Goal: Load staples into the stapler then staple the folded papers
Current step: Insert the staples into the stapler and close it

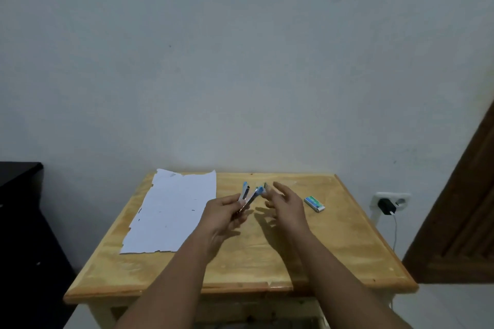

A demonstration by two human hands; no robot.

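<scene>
From my head cam: my left hand [222,211] is gripping the little blue stapler [250,195], which is swung open in a V, held up just above the middle of the wooden tabletop [240,256]. My right hand [287,201] is right beside it with fingers loosely spread, fingertips at the stapler's front end; it's too blurry to tell if I'm pinching anything. The white papers [173,211] lie flat on the left part of the tabletop, just left of my left hand. The small green staple box [314,203] sits to the right, near my right hand but not touching. Past the tabletop's right edge there's a wall socket with a black charger [385,205] and white cable
</scene>
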